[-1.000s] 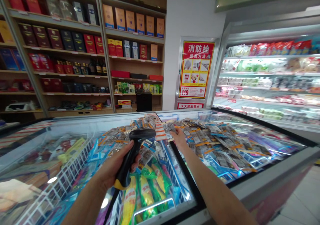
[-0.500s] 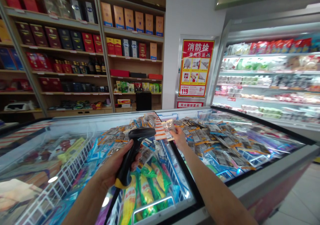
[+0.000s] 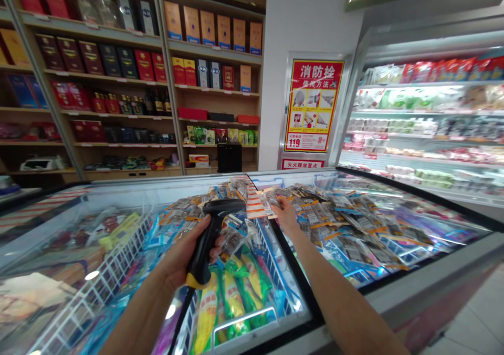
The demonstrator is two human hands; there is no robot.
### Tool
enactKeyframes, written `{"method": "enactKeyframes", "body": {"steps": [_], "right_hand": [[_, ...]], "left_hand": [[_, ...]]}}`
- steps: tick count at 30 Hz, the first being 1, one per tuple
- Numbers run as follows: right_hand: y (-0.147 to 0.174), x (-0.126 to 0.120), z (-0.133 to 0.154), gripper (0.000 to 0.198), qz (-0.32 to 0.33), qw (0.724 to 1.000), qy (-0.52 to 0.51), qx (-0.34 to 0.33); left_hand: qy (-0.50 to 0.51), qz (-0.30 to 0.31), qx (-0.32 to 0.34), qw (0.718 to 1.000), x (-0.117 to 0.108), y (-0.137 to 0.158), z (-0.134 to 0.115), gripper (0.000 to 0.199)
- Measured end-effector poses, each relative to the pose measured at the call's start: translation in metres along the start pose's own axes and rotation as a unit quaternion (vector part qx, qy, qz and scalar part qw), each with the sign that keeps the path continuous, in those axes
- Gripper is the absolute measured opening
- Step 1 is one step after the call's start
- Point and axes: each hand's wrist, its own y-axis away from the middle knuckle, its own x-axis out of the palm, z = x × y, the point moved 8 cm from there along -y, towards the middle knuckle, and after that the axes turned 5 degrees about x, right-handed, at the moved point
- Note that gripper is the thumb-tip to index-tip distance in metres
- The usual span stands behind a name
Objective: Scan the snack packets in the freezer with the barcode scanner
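Wrapped round its handle, my left hand (image 3: 192,247) holds a black and yellow barcode scanner (image 3: 207,244), its head pointing right and its cable hanging down. My right hand (image 3: 286,216) pinches a small flat packet (image 3: 270,200) by its edge, in front of the scanner's head. The packet is over an orange-and-white striped strip (image 3: 255,204) at the freezer's middle divider. Many similar packets (image 3: 315,214) lie in a heap on the right side. Below the scanner, yellow and green corn packs (image 3: 232,297) lie in a white wire basket (image 3: 271,252).
The chest freezer's dark frame (image 3: 305,292) runs between its two glass sections. Shelves of boxed goods (image 3: 114,61) stand behind on the left. A red fire-hydrant poster (image 3: 312,105) hangs on the white pillar. An open display fridge (image 3: 425,113) is at the right.
The camera view has shifted slightly left, so the background appears further right. The packet in my right hand has tilted a little. My left hand keeps the scanner in nearly the same place.
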Motion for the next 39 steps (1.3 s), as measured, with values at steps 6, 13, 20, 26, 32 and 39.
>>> {"method": "enactKeyframes", "body": {"steps": [6, 13, 20, 26, 32, 39], "right_hand": [[0.000, -0.007, 0.004, 0.026, -0.041, 0.997, 0.069, 0.005], [-0.007, -0.066, 0.038, 0.040, -0.194, 0.938, 0.286, -0.017], [-0.013, -0.082, 0.037, 0.045, -0.155, 0.858, 0.489, -0.014], [-0.003, -0.081, 0.031, 0.029, -0.152, 0.809, 0.567, -0.018], [0.009, -0.058, 0.047, 0.027, -0.138, 0.829, 0.540, -0.055], [0.057, 0.051, 0.053, 0.041, 0.113, 0.865, 0.480, -0.091]], "left_hand": [[-0.007, 0.010, 0.002, 1.000, 0.002, 0.000, 0.001, 0.028], [-0.033, -0.015, 0.001, 0.999, 0.000, -0.001, 0.003, 0.026], [-0.057, -0.041, 0.001, 0.998, -0.006, -0.001, 0.003, 0.025], [-0.083, -0.085, -0.004, 0.993, -0.014, -0.001, 0.000, 0.027], [-0.119, -0.132, 0.014, 0.984, -0.028, 0.002, -0.011, 0.028], [-0.118, -0.143, 0.028, 0.982, -0.037, 0.001, -0.016, 0.028]]}}
